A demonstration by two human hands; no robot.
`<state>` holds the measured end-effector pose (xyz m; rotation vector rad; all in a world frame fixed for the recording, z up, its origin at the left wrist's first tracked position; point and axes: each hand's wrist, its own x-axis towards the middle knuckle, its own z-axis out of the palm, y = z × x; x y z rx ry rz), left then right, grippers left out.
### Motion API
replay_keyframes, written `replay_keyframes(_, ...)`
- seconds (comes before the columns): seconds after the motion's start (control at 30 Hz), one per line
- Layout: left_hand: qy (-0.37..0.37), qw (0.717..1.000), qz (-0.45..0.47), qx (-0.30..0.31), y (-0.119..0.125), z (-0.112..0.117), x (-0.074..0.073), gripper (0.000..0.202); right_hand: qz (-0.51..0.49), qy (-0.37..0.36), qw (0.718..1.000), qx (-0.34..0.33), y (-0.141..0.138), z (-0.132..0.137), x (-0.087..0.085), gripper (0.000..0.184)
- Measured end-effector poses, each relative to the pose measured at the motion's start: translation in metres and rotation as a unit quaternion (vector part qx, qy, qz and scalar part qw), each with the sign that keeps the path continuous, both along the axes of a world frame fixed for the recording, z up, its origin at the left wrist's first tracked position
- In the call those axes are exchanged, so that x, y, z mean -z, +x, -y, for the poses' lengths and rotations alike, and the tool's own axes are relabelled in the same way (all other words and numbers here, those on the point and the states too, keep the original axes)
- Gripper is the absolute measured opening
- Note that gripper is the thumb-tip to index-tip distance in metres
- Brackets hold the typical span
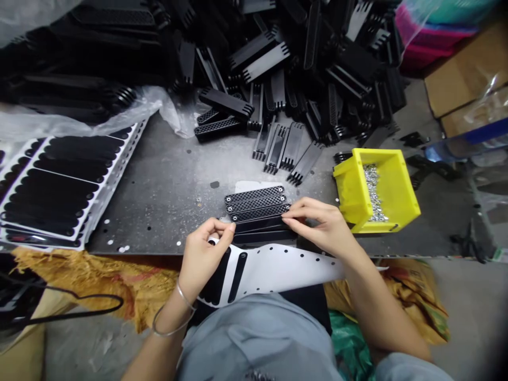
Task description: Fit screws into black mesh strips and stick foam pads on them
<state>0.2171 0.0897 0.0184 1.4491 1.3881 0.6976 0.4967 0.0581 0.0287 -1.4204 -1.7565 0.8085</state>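
A thin black strip (260,224) with rounded ends is stretched between my two hands, over a row of black plastic bars. My left hand (206,251) pinches its left end with thumb and forefinger. At the other end, the fingertips of my right hand (317,222) are closed on the strip. Just beyond it lie several bars with a diamond-textured top (257,201), side by side, with small round metal-looking spots at their ends. A plain black bar (264,236) is nearest the table edge. Across my lap rests a white backing sheet (293,264) with a few black strips left on its left part.
At right stands a yellow bin (397,196) holding small silvery metal parts (373,193). A large heap of black slotted plastic pieces (265,61) fills the back. On the left are stacked sheets of black strips (63,185), partly under clear plastic (159,106). A cardboard box (464,74) is at far right.
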Motion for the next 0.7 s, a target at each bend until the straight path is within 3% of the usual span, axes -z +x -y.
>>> replay_keyframes(0.1,0.005,1.0,-0.004,0.001,-0.001,0.001,0.002,0.024,0.004,0.001,1.0,-0.021,0.002,0.0,-0.002,0.012)
replay_keyframes(0.2,0.02,1.0,-0.009,-0.02,0.004,0.006,0.003,0.021,0.066,0.063,0.996,0.012,-0.008,0.008,-0.008,0.015)
replay_keyframes(0.27,0.035,0.998,-0.003,-0.061,0.01,0.012,0.002,0.018,0.094,0.106,0.989,0.038,-0.027,0.018,-0.015,0.022)
replay_keyframes(0.37,0.034,0.992,0.044,-0.11,0.018,0.021,-0.006,0.025,0.096,0.124,0.987,-0.018,-0.067,0.033,-0.021,0.025)
replay_keyframes(0.5,0.026,0.987,0.099,-0.124,0.019,0.027,-0.018,0.035,0.105,0.139,0.984,-0.025,-0.105,0.039,-0.014,0.025)
replay_keyframes(0.7,0.019,0.987,0.119,-0.108,0.019,0.032,-0.02,0.037,0.056,0.17,0.983,-0.037,-0.12,0.041,-0.006,0.03)
